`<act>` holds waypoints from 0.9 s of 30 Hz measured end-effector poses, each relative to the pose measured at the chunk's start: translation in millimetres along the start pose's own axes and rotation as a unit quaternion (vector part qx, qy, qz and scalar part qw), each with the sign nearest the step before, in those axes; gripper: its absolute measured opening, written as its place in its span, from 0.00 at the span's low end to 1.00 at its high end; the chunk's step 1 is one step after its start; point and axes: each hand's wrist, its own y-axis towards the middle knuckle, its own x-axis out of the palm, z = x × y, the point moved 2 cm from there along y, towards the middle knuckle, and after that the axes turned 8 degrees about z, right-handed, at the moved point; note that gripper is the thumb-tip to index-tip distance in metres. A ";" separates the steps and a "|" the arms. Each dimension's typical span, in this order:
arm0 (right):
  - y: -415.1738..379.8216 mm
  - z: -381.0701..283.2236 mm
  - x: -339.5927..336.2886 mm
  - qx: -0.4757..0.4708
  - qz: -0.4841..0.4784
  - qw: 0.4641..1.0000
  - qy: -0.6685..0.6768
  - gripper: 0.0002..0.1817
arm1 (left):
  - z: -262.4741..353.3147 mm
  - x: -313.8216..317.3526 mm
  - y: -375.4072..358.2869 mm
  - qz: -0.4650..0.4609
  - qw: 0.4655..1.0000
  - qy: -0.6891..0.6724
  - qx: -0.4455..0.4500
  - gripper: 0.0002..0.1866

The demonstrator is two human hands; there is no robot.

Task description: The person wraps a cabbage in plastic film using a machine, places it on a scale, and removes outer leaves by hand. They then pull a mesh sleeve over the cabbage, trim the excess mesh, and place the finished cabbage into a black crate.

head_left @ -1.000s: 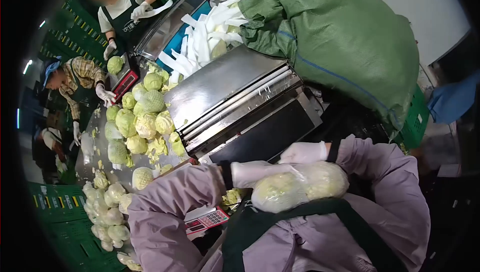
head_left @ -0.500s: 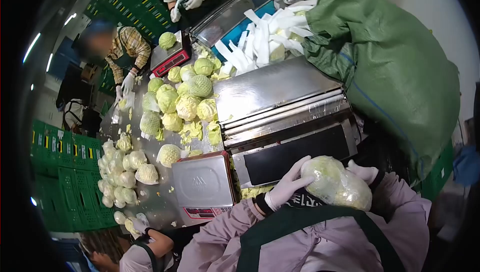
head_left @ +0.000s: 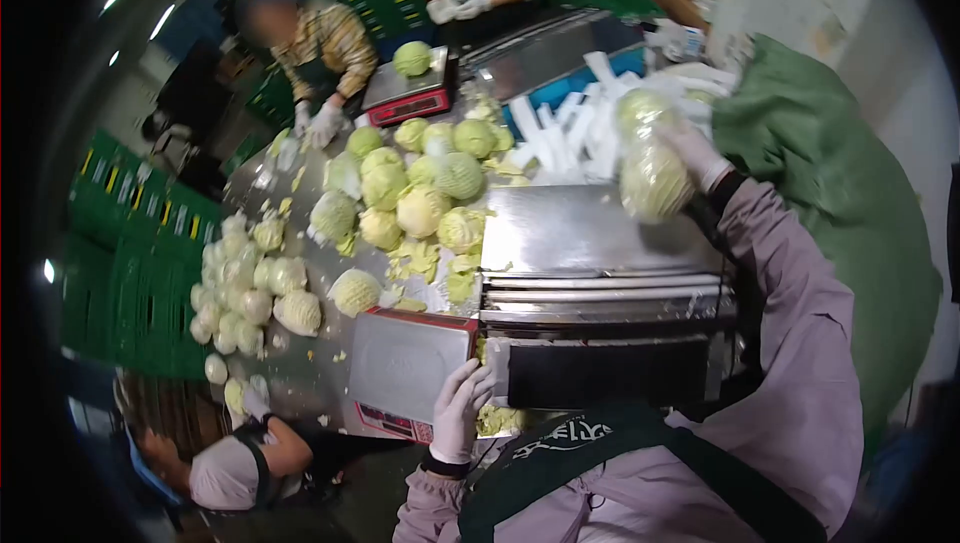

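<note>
Held up over the right end of the steel wrapping machine (head_left: 570,228) is a pair of film-wrapped cabbages (head_left: 657,181), one above the other and slightly blurred. My right hand (head_left: 692,151), in a white glove, grips them from the right side. White foam sleeves (head_left: 565,133) lie in a heap just behind. My left hand (head_left: 462,411), also gloved, holds nothing; its fingers are loosely extended at the right edge of a flat scale (head_left: 410,358) with a red front. The machine's black plate (head_left: 605,375) lies between my two arms.
Loose cabbages (head_left: 420,208) and torn leaves cover the middle of the table, with wrapped ones (head_left: 240,283) piled at left. A big green sack (head_left: 850,223) bulges at right. Co-workers stand across the table and at lower left. Another scale (head_left: 410,93) carries one cabbage.
My right hand has carried the wrapped cabbages from near my chest forward over the machine's far right. My left hand has let go of them and moved left to the scale. The view has shifted.
</note>
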 end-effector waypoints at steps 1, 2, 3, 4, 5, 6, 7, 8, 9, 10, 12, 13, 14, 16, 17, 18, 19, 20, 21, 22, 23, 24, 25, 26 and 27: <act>46.4 8.2 -8.4 -0.081 0.058 0.985 -0.143 0.24 | 0.5 -13.3 -1.6 0.043 0.999 0.006 0.013 0.21; 89.1 18.5 -20.9 -0.165 0.115 0.940 -0.277 0.24 | 1.1 -25.9 -3.6 0.089 0.996 0.011 0.024 0.20; 131.1 35.9 -35.6 -0.191 0.099 0.868 -0.447 0.26 | 3.6 -37.5 -5.0 0.136 0.990 0.029 0.020 0.19; 166.7 50.8 -48.5 -0.218 0.084 0.766 -0.599 0.27 | 2.6 -53.0 -4.8 0.167 0.985 0.035 0.030 0.19; 189.6 65.6 -62.9 -0.204 0.079 0.764 -0.607 0.29 | 5.4 -64.2 -4.6 0.196 0.979 0.035 0.035 0.19; 202.2 82.7 -62.8 -0.187 0.075 0.762 -0.615 0.31 | 9.0 -73.5 -4.5 0.224 0.973 0.037 0.039 0.19; 188.3 77.9 -48.7 -0.153 0.129 0.739 -0.643 0.34 | 16.2 -80.1 -2.5 0.239 0.969 0.039 0.054 0.19; 166.8 62.4 -39.5 -0.117 0.184 0.711 -0.669 0.38 | 24.8 -85.7 2.1 0.259 0.963 0.051 0.062 0.19; 157.1 51.3 -23.1 -0.121 0.172 0.713 -0.669 0.38 | 34.5 -87.8 9.1 0.268 0.959 0.069 0.068 0.19; 150.9 41.6 -5.5 -0.137 0.165 0.707 -0.674 0.34 | 44.6 -88.8 18.4 0.277 0.954 0.085 0.075 0.19; 137.9 44.6 12.1 -0.152 0.144 0.704 -0.679 0.31 | 64.5 -91.1 45.1 0.265 0.953 0.121 0.083 0.19; 139.0 51.3 14.3 -0.279 0.094 0.648 -0.702 0.32 | 73.9 -92.4 62.8 0.248 0.954 0.136 0.097 0.19; 138.1 60.3 20.0 -0.403 0.044 0.578 -0.708 0.33 | 82.0 -93.4 83.2 0.230 0.955 0.151 0.112 0.20; 124.0 71.6 40.8 -0.400 -0.095 0.624 -0.664 0.35 | 94.1 -98.5 131.4 0.206 0.963 0.156 0.077 0.20; 112.7 76.0 50.9 -0.381 -0.224 0.656 -0.612 0.36 | 96.1 -105.0 161.9 0.187 0.971 0.142 0.039 0.21; 96.4 74.6 64.8 -0.356 -0.241 0.679 -0.594 0.36 | 95.5 -111.5 194.3 0.165 0.978 0.127 -0.001 0.23; 91.2 78.2 71.6 -0.332 -0.248 0.674 -0.612 0.35 | 95.7 -112.5 226.6 0.167 0.980 0.110 -0.023 0.25; 89.2 81.3 78.7 -0.309 -0.254 0.667 -0.629 0.34 | 95.0 -111.0 257.8 0.169 0.981 0.091 -0.043 0.28; 90.0 84.3 84.1 -0.312 -0.257 0.663 -0.630 0.34 | 94.3 -109.9 284.4 0.177 0.979 0.087 -0.056 0.29; 96.1 91.1 85.0 -0.258 -0.264 0.634 -0.679 0.31 | 95.1 -109.7 308.3 0.185 0.977 0.083 -0.067 0.30; 103.5 96.7 84.4 -0.201 -0.269 0.602 -0.724 0.27 | 97.7 -111.3 331.4 0.213 0.971 0.082 -0.066 0.30; 110.7 98.3 84.0 -0.204 -0.269 0.599 -0.726 0.27 | 103.0 -113.8 351.6 0.238 0.965 0.083 -0.066 0.30; 118.8 99.3 80.3 -0.164 -0.248 0.644 -0.705 0.24 | 112.6 -115.1 368.3 0.226 0.972 0.057 -0.034 0.30; 123.7 98.5 80.1 -0.122 -0.224 0.686 -0.681 0.20 | 131.7 -112.0 382.5 0.230 0.968 0.100 -0.006 0.32; 126.0 99.7 80.6 -0.121 -0.220 0.684 -0.685 0.20 | 142.9 -103.0 392.9 0.333 0.923 0.169 0.087 0.37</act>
